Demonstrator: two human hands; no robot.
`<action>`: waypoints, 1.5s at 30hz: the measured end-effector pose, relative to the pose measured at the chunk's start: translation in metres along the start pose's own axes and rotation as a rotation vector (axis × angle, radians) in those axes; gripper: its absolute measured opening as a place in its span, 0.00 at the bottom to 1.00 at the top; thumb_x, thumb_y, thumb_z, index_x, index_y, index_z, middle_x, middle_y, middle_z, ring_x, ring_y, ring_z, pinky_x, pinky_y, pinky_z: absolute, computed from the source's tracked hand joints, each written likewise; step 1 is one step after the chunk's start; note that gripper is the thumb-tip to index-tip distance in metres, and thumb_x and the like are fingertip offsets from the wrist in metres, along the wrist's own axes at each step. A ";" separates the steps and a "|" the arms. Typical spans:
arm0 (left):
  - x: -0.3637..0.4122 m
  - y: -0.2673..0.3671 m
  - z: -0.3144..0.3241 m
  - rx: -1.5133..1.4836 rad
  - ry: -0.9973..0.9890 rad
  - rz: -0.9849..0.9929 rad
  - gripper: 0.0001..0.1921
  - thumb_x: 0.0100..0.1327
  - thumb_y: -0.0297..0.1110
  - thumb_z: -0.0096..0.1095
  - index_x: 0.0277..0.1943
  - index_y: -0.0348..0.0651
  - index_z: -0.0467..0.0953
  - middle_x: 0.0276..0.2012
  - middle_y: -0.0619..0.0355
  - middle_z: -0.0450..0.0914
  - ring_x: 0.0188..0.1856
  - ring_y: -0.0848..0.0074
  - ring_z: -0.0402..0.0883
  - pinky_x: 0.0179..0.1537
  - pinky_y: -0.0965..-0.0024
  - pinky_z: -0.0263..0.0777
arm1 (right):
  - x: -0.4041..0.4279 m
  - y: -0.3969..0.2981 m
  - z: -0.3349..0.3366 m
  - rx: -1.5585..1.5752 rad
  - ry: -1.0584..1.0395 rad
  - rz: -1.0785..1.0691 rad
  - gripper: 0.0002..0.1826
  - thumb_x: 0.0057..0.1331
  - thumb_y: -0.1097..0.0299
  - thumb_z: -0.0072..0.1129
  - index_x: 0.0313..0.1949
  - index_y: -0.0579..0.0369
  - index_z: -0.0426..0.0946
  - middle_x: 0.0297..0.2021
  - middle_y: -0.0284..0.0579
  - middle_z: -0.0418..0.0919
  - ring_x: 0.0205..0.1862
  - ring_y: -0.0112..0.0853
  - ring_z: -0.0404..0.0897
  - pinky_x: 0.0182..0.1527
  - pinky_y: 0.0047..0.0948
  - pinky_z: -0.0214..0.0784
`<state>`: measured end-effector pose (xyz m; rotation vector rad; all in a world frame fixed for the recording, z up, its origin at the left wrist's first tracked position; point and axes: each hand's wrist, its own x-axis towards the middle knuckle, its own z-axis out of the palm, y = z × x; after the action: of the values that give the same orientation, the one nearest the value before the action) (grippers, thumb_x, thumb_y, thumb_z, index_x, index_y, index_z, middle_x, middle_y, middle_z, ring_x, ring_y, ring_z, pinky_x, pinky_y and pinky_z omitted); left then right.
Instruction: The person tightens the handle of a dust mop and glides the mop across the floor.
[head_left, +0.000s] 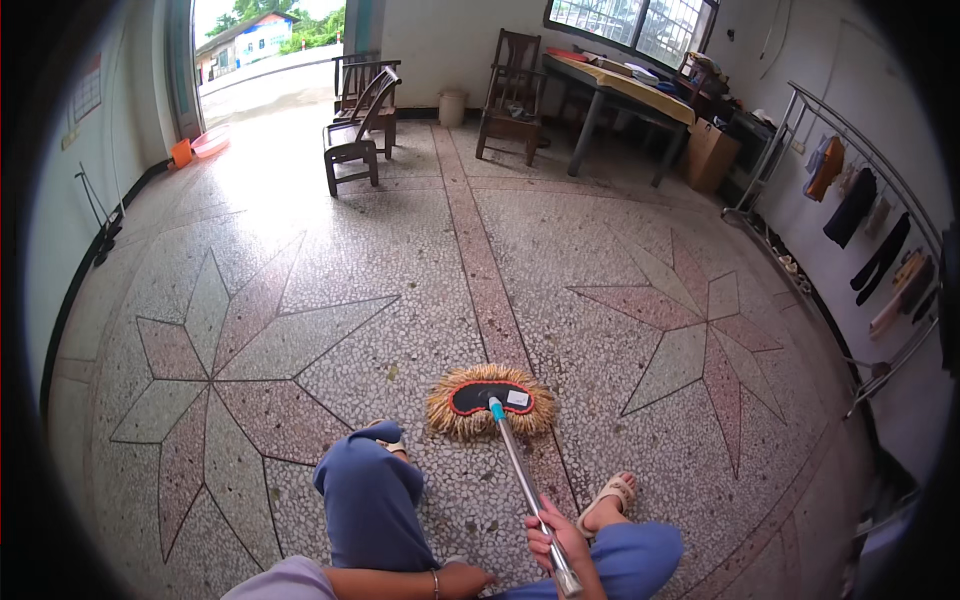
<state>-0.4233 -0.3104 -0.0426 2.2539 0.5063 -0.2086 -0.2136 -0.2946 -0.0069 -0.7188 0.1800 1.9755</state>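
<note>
A mop with a tan string head (450, 427) lies on the terrazzo floor in front of me. Its backing is black with red trim and bears a small white label (518, 398). From a teal joint (498, 410), the metal handle (517, 457) slopes toward my body. My right hand (559, 536) is wrapped around the lower part of this handle, between my knees. My left hand (463, 580), with a bracelet at the wrist, rests low by my lap; its fingers are mostly hidden from view.
Terrazzo floor (360, 247) with star patterns spreads ahead. Wooden chairs (360, 131), a bucket (452, 109) and a cloth-covered table (637, 84) stand at the back. A metal clothes rack (874, 142) lines the right wall; an orange bucket (181, 153) and pink basin (211, 141) sit by the doorway.
</note>
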 end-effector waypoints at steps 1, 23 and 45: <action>-0.004 0.004 -0.007 0.006 0.002 -0.004 0.11 0.55 0.33 0.54 0.42 0.46 0.75 0.31 0.49 0.78 0.35 0.60 0.79 0.35 0.61 0.73 | 0.021 -0.001 0.003 -0.026 0.015 -0.038 0.29 0.68 0.70 0.37 0.64 0.25 0.42 0.30 0.41 0.65 0.17 0.25 0.62 0.14 0.23 0.58; -0.198 0.066 -0.120 -1.995 -0.074 -1.002 0.14 0.68 0.43 0.41 0.32 0.42 0.65 0.13 0.64 0.59 0.09 0.85 0.52 0.07 0.83 0.43 | 0.109 0.155 0.023 -0.346 0.249 0.123 0.13 0.58 0.65 0.57 0.39 0.50 0.64 0.22 0.39 0.74 0.21 0.32 0.75 0.24 0.36 0.72; -0.178 0.048 -0.094 -2.201 -0.108 -0.932 0.17 0.67 0.45 0.43 0.27 0.43 0.64 0.12 0.66 0.57 0.10 0.84 0.54 0.08 0.82 0.46 | 0.123 0.138 -0.017 -0.556 0.381 0.046 0.22 0.56 0.48 0.54 0.41 0.48 0.63 0.21 0.37 0.73 0.15 0.28 0.72 0.15 0.26 0.64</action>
<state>-0.5658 -0.3209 0.1069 -0.1921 0.9355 -0.0855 -0.3652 -0.2769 -0.1126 -1.4608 -0.1377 1.9257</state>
